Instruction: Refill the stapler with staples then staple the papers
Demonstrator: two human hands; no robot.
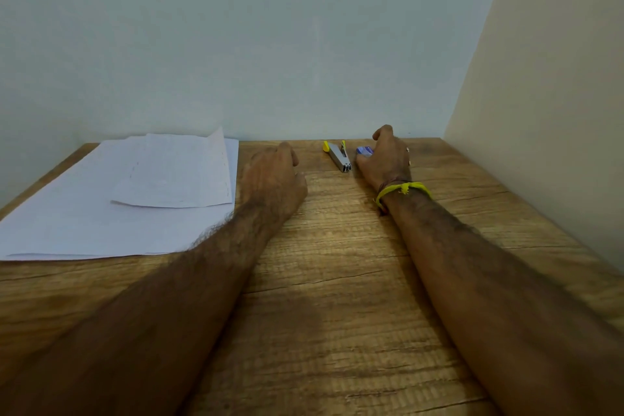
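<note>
Both forearms stretch across the wooden worktop point(337, 280) toward its far edge, where the small things sit against the wall, presumably parked there to leave the near surface free for the stapling.

The stapler point(337, 156), silver with yellow ends, lies flat on the worktop between the two hands, touching neither. Just beside it on the right is a small blue box point(364, 150) (most likely the staples, though no label can be read). The right hand point(388, 159) curls over that box, thumb near its front and fingers arched behind it. Its grip looks narrow and closing around the box, but whether it has truly clamped on I cannot tell, since the hand hides the contact. A yellow thread point(403, 189) is tied round that wrist.

The left hand point(275, 176) rests knuckles-up on the worktop near the stapler, fingers loosely bent and holding nothing; it seems placed to take the stapler once the staples are in hand.

The papers point(118, 196) lie in a loose stack at the left, one smaller sheet on top with a lifted corner, well apart from the stapler and untouched.
</note>
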